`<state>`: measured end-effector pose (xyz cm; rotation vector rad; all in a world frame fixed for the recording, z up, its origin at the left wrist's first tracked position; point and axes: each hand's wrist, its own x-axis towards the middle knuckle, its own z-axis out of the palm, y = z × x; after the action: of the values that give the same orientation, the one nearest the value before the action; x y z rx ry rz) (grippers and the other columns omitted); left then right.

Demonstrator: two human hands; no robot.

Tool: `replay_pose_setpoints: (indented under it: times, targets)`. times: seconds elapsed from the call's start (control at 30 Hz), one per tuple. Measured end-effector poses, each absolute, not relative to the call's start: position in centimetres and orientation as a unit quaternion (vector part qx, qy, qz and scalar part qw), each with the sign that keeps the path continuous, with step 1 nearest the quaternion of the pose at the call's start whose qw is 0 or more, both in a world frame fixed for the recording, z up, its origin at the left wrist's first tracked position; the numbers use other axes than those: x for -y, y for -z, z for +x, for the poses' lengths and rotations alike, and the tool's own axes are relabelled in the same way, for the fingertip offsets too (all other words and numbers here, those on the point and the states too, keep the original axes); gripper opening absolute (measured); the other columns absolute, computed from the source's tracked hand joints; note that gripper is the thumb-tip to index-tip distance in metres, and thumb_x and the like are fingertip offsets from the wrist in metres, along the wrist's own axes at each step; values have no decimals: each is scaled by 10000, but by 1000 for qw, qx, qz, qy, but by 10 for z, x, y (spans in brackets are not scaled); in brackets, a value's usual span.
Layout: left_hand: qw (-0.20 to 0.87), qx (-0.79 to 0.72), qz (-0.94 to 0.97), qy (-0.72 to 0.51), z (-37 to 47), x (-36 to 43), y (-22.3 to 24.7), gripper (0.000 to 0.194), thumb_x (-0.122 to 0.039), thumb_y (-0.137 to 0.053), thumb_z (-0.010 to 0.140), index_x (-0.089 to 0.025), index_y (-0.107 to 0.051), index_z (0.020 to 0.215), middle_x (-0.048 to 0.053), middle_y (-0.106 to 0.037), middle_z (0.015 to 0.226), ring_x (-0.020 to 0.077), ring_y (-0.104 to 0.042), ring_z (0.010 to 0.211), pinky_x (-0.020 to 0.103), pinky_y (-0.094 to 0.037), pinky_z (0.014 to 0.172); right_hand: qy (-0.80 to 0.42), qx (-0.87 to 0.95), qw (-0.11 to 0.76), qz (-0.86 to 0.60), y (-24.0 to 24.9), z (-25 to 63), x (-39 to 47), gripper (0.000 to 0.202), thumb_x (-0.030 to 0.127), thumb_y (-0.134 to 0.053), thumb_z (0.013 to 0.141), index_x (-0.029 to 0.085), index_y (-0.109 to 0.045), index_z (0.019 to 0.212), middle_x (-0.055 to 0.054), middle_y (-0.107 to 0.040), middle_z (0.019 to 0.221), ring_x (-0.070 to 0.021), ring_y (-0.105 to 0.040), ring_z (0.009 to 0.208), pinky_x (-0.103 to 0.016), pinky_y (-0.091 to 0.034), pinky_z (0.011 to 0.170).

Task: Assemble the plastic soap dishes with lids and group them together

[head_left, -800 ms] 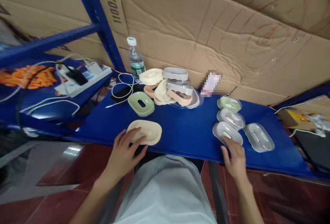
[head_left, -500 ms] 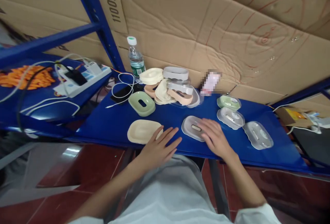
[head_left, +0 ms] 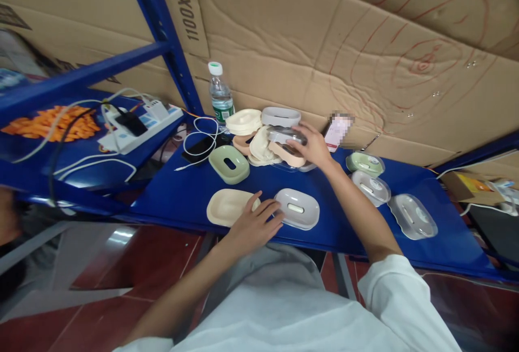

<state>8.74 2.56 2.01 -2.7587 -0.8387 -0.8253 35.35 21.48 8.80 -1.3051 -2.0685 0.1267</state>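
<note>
Fingers (head_left: 292,145) on grey tray (head_left: 285,135)

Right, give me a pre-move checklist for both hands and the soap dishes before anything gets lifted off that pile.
1. Right hand on the grey plastic piece atop the mixed pile of soap dish parts: ok.
2. Fingers closed around it: cannot tell.
3. Left hand steadying the grey oval dish in clear wrap: ok, fingertips touch its edge.
4. Cream oval dish lying flat beside that hand: ok.
5. Blue shelf top bare between pile and grey dish: ok.
6. Pile stable: cannot tell.
</note>
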Motion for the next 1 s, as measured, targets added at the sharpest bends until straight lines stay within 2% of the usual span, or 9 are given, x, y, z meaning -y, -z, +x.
replay_pose_setpoints:
  times: [0.17, 0.27, 0.33, 0.43, 0.53, 0.6, 0.73, 0.9, 1.0]
  targets:
    - [74, 286, -902, 314, 78, -26, -12, 137, -221, -635, 1054, -209, -717, 1164, 73, -766, 1250, 232, -703, 1219, 502, -382, 1267, -38, 757, 443, -479, -98, 347, -210, 604, 730, -631, 990, 185, -800, 1189, -154, -782, 1267, -301, -730, 1230, -489, -581, 1123]
    - [61, 289, -900, 321, 77, -27, -12, 149, -225, -643, 1052, -210, -716, 1180, 77, -767, 1263, 236, -705, 1227, 480, -451, 1208, -24, 746, 473, -467, -106, 351, -190, 560, 704, -638, 1001, 208, -790, 1211, -148, -762, 1316, -299, -718, 1266, -492, -614, 1082]
    - [50, 290, -896, 331, 77, -28, -12, 143, -223, -646, 1052, -215, -714, 1178, 78, -768, 1264, 237, -705, 1231, 470, -485, 1176, 15, 749, 477, -459, -106, 357, -165, 515, 661, -673, 1000, 242, -759, 1287, -143, -713, 1411, -313, -680, 1343, -540, -585, 1134]
    - [30, 285, -890, 355, 75, -29, -11, 126, -206, -664, 1041, -214, -712, 1158, 81, -773, 1238, 239, -714, 1215, 449, -544, 1114, 77, 768, 464, -434, -93, 368, -110, 495, 544, -772, 970, 278, -706, 1382, -144, -637, 1508, -355, -610, 1442, -615, -513, 1218]
    - [16, 286, -879, 381, 73, -28, -9, 147, -207, -692, 1031, -210, -704, 1178, 101, -761, 1259, 235, -738, 1162, 411, -606, 1023, 57, 781, 450, -430, -64, 375, -46, 524, 380, -813, 962, 308, -653, 1456, -140, -591, 1539, -358, -597, 1461, -603, -558, 1186]
    - [27, 294, -866, 403, 72, -27, -7, 247, -223, -718, 1022, -205, -687, 1266, 144, -722, 1358, 246, -740, 1195, 391, -629, 1002, 32, 774, 446, -449, -43, 374, -10, 555, 319, -813, 962, 311, -626, 1484, -148, -579, 1534, -355, -603, 1456, -589, -590, 1155]
    - [40, 311, -858, 408, 73, -27, -7, 444, -251, -737, 1016, -213, -623, 1442, 194, -636, 1521, 286, -701, 1330, 396, -637, 1038, -19, 772, 419, -478, -18, 364, 28, 596, 317, -792, 976, 313, -561, 1526, -161, -580, 1534, -364, -599, 1462, -609, -597, 1144]
    - [10, 300, -883, 362, 73, -28, -8, 468, -249, -705, 1039, -230, -602, 1495, 147, -685, 1493, 270, -701, 1333, 417, -607, 1111, -59, 819, 321, -472, -16, 353, 30, 674, 320, -725, 1022, 390, -458, 1636, -133, -550, 1614, -381, -464, 1581, -700, -466, 1252]
    - [-1, 304, -875, 377, 73, -28, -7, 453, -244, -717, 1029, -247, -624, 1472, 136, -707, 1455, 266, -717, 1300, 428, -619, 1101, -48, 834, 289, -468, -16, 352, 30, 747, 266, -678, 1046, 436, -363, 1701, -103, -517, 1664, -366, -388, 1629, -673, -477, 1260]
